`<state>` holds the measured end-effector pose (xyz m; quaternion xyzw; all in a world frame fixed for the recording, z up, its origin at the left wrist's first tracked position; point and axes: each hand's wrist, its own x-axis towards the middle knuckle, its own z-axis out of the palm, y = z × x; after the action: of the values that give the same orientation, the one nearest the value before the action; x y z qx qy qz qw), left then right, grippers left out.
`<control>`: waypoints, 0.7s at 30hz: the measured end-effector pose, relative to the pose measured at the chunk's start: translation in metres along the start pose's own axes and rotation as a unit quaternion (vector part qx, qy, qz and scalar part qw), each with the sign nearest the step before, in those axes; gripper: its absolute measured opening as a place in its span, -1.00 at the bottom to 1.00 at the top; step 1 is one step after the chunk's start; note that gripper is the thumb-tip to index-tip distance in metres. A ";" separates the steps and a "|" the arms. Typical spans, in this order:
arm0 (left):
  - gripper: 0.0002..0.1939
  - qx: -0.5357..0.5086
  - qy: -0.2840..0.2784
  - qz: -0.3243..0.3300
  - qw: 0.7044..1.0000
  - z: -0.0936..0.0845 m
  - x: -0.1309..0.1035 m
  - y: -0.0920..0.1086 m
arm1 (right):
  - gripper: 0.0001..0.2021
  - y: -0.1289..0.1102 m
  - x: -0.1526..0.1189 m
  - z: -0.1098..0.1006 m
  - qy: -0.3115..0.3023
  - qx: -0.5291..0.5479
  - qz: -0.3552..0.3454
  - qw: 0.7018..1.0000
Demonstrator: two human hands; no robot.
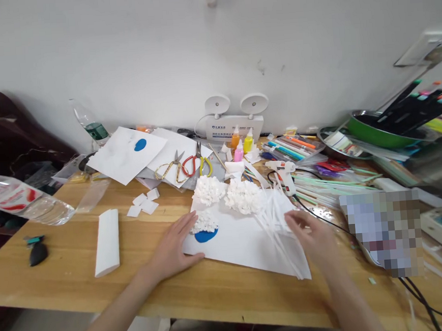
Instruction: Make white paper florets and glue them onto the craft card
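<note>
On the table lies a sheet of white paper (243, 253) with a blue oval (206, 236) on it, partly covered by a cluster of small white curled pieces (203, 221). Two larger white clusters (209, 190) sit behind it along the sheet's far edge. My left hand (176, 248) rests at the sheet's left edge, fingers stretched toward the small cluster and holding nothing. On the right side, a bundle of thin white paper strips (272, 212) lies loose across the sheet. My right hand (312, 227) has its fingertips drawn together at the strips' right side.
White folded paper (106, 243) and several paper squares (143, 203) lie left. Scissors (173, 166), pliers (198, 162) and glue bottles (238, 149) stand behind. A hot glue gun (286, 175) with its cable, a blurred-out device (382, 229) and a green bowl (379, 130) are right.
</note>
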<state>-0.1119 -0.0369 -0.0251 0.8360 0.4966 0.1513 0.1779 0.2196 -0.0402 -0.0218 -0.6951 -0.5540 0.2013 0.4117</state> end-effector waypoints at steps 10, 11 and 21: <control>-0.17 0.045 -0.024 0.003 0.999 0.002 0.003 0.002 | -0.75 0.016 -0.021 0.025 -0.048 -0.174 -0.076 0.981; -0.18 0.038 -0.019 0.002 0.999 0.001 0.002 0.002 | -0.75 0.016 -0.021 0.025 -0.041 -0.173 -0.078 0.981; -0.58 -0.110 0.146 0.035 0.983 -0.003 -0.006 0.014 | -0.69 -0.006 -0.051 -0.007 -0.058 -0.013 0.065 0.996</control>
<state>-0.1052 -0.0479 -0.0169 0.7972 0.4678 0.3314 0.1892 0.2060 -0.0897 -0.0220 -0.7222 -0.5327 0.2607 0.3559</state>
